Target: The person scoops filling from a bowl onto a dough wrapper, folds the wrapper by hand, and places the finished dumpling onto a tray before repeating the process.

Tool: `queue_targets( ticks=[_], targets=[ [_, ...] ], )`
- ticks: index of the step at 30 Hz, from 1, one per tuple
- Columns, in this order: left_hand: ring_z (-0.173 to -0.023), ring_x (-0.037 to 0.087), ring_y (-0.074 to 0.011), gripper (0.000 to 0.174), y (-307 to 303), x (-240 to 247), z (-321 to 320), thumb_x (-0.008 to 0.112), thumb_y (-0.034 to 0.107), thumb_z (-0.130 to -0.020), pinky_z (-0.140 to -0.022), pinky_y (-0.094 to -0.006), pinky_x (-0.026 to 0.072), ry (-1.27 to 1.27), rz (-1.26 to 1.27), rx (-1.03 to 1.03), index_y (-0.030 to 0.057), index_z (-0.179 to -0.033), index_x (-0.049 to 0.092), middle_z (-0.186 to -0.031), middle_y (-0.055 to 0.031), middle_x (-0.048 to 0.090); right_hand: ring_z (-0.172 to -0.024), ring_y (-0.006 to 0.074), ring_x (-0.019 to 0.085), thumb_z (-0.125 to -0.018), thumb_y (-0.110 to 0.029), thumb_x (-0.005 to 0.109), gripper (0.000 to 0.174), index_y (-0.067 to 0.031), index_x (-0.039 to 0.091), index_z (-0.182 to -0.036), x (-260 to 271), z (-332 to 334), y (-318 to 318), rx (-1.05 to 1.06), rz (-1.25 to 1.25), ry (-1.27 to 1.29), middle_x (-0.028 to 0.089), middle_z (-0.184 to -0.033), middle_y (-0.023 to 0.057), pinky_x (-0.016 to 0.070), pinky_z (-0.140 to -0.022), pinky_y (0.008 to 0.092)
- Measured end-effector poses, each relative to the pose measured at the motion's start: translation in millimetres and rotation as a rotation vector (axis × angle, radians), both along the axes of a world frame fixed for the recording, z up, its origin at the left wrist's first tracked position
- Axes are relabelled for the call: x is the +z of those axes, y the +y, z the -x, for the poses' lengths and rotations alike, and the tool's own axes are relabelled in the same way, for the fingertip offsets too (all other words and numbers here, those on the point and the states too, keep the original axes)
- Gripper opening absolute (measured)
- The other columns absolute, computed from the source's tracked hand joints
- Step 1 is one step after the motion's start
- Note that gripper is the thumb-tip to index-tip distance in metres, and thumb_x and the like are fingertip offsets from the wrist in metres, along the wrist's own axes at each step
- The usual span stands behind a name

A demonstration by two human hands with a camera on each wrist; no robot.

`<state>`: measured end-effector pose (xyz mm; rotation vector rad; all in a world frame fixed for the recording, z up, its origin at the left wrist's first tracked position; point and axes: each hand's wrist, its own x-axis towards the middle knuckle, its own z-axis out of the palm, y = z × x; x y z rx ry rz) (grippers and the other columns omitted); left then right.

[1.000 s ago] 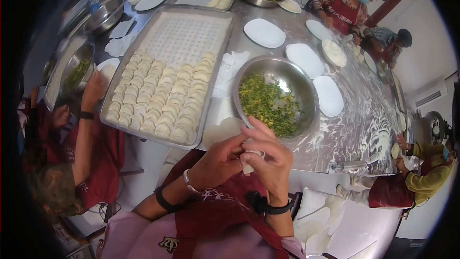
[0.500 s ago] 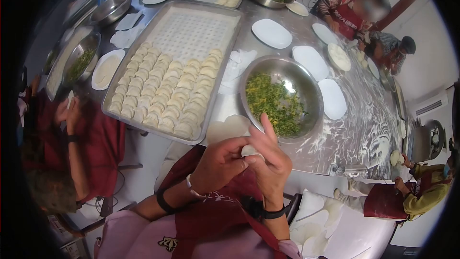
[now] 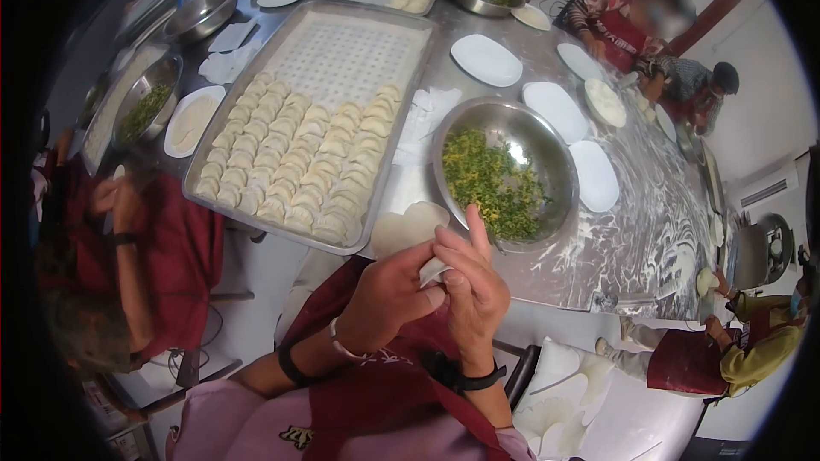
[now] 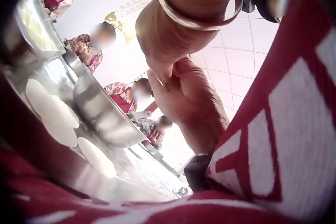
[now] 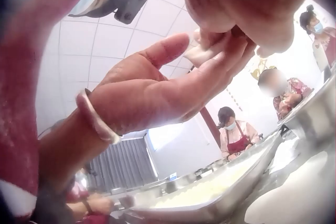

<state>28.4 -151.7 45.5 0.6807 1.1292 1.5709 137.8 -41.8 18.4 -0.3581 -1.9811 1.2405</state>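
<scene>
A pale dumpling [image 3: 433, 271] is held between both hands, over the lap just in front of the table edge. My left hand [image 3: 389, 294], with a bracelet at its wrist, pinches it from the left with thumb and fingers. From the other side my right hand [image 3: 472, 299] pinches it by thumb and fingers, other fingers raised. In the right wrist view the dumpling [image 5: 197, 56] shows as a white edge at the left hand's [image 5: 147, 92] fingers; most of it is hidden. Round wrappers [image 3: 397, 232] lie at the table edge beyond the hands.
A metal bowl [image 3: 559, 205] of chopped green and yellow filling stands just beyond my right hand. Left of it lies a tray [image 3: 376, 34] with rows of dumplings. White plates [image 3: 487, 60] stand farther back on the floury table [image 3: 632, 230]. A person [image 3: 128, 265] works close on the left.
Both hands have shifted slightly left with the dumpling, and the fingers have closed nearer together over it. The person on the left has drawn a hand back from the plate beside the tray.
</scene>
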Motion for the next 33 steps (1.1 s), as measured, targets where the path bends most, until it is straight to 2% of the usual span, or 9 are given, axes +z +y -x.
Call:
queue_targets(
  ticks=[4, 6, 9, 12, 15, 18, 21, 27, 33],
  targets=[
    [-0.115, 0.056, -0.0177, 0.044, 0.0, -16.8, -1.4, 0.052, 0.013, -0.101, -0.096, -0.0333, 0.0462, -0.53, -0.17, 0.056, -0.0026, -0.141, 0.044, -0.13, -0.0093, 0.055, -0.142, 0.0411, 0.036, -0.095, -0.035, 0.062, 0.045, 0.0003, 0.066, -0.123, 5.1, 5.9, 2.7, 0.005, -0.072, -0.059, 0.06, -0.134, 0.0184, 0.0319, -0.112, 0.0481],
    [-0.121, 0.055, -0.0211, 0.042, 0.4, -13.7, 8.5, 0.043, 0.017, -0.106, -0.105, -0.0385, 0.043, -0.567, -0.205, -0.001, -0.005, -0.142, 0.042, -0.132, -0.0121, 0.054, -0.142, 0.0422, 0.034, -0.098, -0.04, 0.058, 0.049, 0.002, 0.066, -0.123, 12.1, 14.8, -3.2, -0.052, -0.016, -0.041, 0.059, -0.134, 0.0212, 0.0287, -0.114, 0.0484],
    [-0.123, 0.054, -0.0204, 0.043, 2.1, -15.9, 4.0, 0.043, 0.014, -0.105, -0.107, -0.0384, 0.0428, -0.687, -0.248, 0.049, -0.0042, -0.144, 0.04, -0.134, -0.0118, 0.054, -0.142, 0.0411, 0.035, -0.093, -0.028, 0.063, 0.043, 0.0008, 0.064, -0.125, 1.8, 12.2, 0.2, -0.04, -0.068, -0.029, 0.057, -0.138, 0.0188, 0.0326, -0.112, 0.0469],
    [-0.127, 0.051, -0.0213, 0.044, 0.6, -25.1, 3.3, 0.043, 0.012, -0.105, -0.11, -0.0392, 0.0399, -0.665, -0.194, 0.05, -0.0031, -0.146, 0.038, -0.137, -0.0122, 0.053, -0.143, 0.0409, 0.035, -0.092, -0.03, 0.065, 0.047, 0.0013, 0.063, -0.126, 2.7, 12.8, 11.0, 0.021, -0.254, -0.135, 0.057, -0.138, 0.0199, 0.0364, -0.109, 0.0447],
    [-0.131, 0.049, -0.0222, 0.045, 2.6, -21.5, 9.7, 0.043, 0.009, -0.104, -0.114, -0.0397, 0.0364, -0.693, -0.248, 0.004, -0.0018, -0.147, 0.037, -0.14, -0.0125, 0.051, -0.142, 0.0382, 0.037, -0.09, -0.018, 0.068, 0.041, 0.0011, 0.064, -0.126, 15.7, 20.6, 3.7, -0.065, -0.143, -0.056, 0.059, -0.136, 0.0181, 0.0392, -0.108, 0.0462],
    [-0.133, 0.046, -0.0228, 0.046, 4.0, -26.4, 13.4, 0.042, 0.007, -0.104, -0.116, -0.0408, 0.0327, -0.742, -0.352, 0.004, -0.0013, -0.148, 0.035, -0.142, -0.0131, 0.048, -0.139, 0.0379, 0.042, -0.084, -0.001, 0.07, 0.037, 0.0016, 0.066, -0.12, 8.4, 18.8, -6.1, -0.139, 0.121, 0.071, 0.062, -0.131, 0.0177, 0.043, -0.107, 0.0459],
    [-0.136, 0.043, -0.023, 0.047, 5.9, -32.5, 12.9, 0.042, 0.006, -0.103, -0.118, -0.042, 0.0298, -0.808, -0.426, -0.037, -0.0011, -0.149, 0.034, -0.145, -0.0136, 0.046, -0.136, 0.0384, 0.045, -0.078, 0.008, 0.071, 0.036, 0.0019, 0.069, -0.114, 0.7, 17.1, -10.2, -0.16, 0.198, 0.149, 0.064, -0.127, 0.0187, 0.0454, -0.106, 0.0442],
    [-0.137, 0.04, -0.0228, 0.048, 6.2, -29.2, 10.4, 0.042, 0.006, -0.103, -0.12, -0.043, 0.0272, -0.817, -0.417, -0.028, -0.0012, -0.149, 0.033, -0.146, -0.0136, 0.044, -0.128, 0.0378, 0.054, -0.08, 0.004, 0.072, 0.019, 0.0005, 0.073, -0.098, 1.9, 21.9, -9.4, -0.2, 0.198, 0.196, 0.072, -0.109, 0.0161, 0.0427, -0.107, 0.0477],
    [-0.138, 0.04, -0.0231, 0.048, 4.8, -23.6, 8.2, 0.042, 0.006, -0.103, -0.12, -0.0429, 0.0267, -0.815, -0.37, -0.012, -0.0017, -0.149, 0.033, -0.147, -0.0142, 0.043, -0.123, 0.0347, 0.059, -0.08, -0.002, 0.075, 0.014, -0.0007, 0.074, -0.094, -0.5, 23.8, -3.1, -0.194, 0.08, 0.214, 0.074, -0.1, 0.0126, 0.0356, -0.111, 0.0541]
  ],
)
